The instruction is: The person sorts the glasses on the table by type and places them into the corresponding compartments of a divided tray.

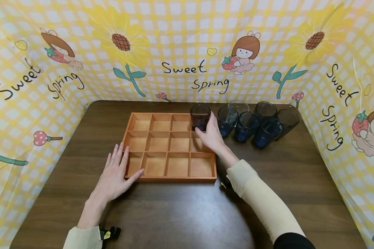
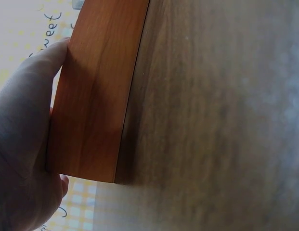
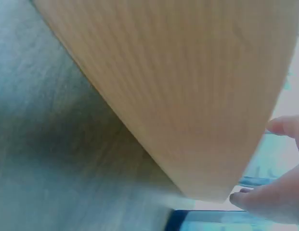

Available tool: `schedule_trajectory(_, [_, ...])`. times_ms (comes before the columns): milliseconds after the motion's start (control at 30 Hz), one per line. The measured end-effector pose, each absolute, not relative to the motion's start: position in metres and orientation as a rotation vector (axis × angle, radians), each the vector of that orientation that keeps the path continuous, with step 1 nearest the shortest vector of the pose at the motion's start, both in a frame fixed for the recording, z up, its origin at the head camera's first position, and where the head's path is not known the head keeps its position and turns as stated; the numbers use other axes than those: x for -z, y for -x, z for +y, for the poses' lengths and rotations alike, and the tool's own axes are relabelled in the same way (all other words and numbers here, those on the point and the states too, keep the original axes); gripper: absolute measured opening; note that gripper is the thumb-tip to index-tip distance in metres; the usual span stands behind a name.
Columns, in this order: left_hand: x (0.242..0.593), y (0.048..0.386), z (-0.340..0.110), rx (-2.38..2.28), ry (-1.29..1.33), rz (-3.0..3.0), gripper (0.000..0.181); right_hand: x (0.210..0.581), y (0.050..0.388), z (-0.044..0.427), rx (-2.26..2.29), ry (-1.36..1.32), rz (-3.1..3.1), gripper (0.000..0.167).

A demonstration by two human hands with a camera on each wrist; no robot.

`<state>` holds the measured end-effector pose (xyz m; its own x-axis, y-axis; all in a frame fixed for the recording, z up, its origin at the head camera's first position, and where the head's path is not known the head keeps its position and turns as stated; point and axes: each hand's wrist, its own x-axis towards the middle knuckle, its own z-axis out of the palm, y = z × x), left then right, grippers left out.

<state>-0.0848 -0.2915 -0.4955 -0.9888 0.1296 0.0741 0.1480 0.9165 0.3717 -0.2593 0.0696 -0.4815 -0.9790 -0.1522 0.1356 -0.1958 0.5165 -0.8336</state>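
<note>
A shallow wooden compartment box (image 1: 171, 180) lies on the table, divided into several square cells. My right hand (image 1: 212, 136) grips a dark tinted drinking glass (image 1: 200, 116) at the box's back right cell. The glass stands upright; whether its base touches the cell floor I cannot tell. In the right wrist view the box's side wall (image 3: 178, 86) hides much of the glass (image 3: 272, 154). My left hand (image 1: 113, 178) rests against the box's front left corner with its fingers fairly straight. The left wrist view shows that hand (image 2: 24, 115) along the box wall (image 2: 96, 91).
Right of the box stand several more tinted glasses, including a blue-based one (image 1: 227, 121) close to my right hand. A clear glass (image 1: 238, 103) is partly hidden behind them. A patterned yellow cloth (image 1: 180, 38) surrounds the brown table (image 1: 174, 214) at the back and sides.
</note>
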Motion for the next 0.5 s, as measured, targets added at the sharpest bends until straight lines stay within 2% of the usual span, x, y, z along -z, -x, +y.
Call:
schedule_trajectory(167, [0.495,0.084,-0.291,0.590,0.215,-3.035,0.110,0.514,0.271,0.083,-1.424,-0.375,-2.750,0.109])
schedule_trajectory(333, [0.495,0.085,-0.291,0.595,0.213,-3.035,0.110,0.546,0.278,0.097,-1.322,-0.439,-2.742,0.113])
schedule_trajectory(433, [0.495,0.085,-0.292,0.600,0.211,-3.034,0.110,0.535,0.264,0.099,-1.284,-0.463,-2.748,0.109])
schedule_trajectory(500, [0.495,0.085,-0.291,0.604,0.208,-3.037,0.110,0.513,0.246,0.100,-1.275,-0.482,-2.748,0.103])
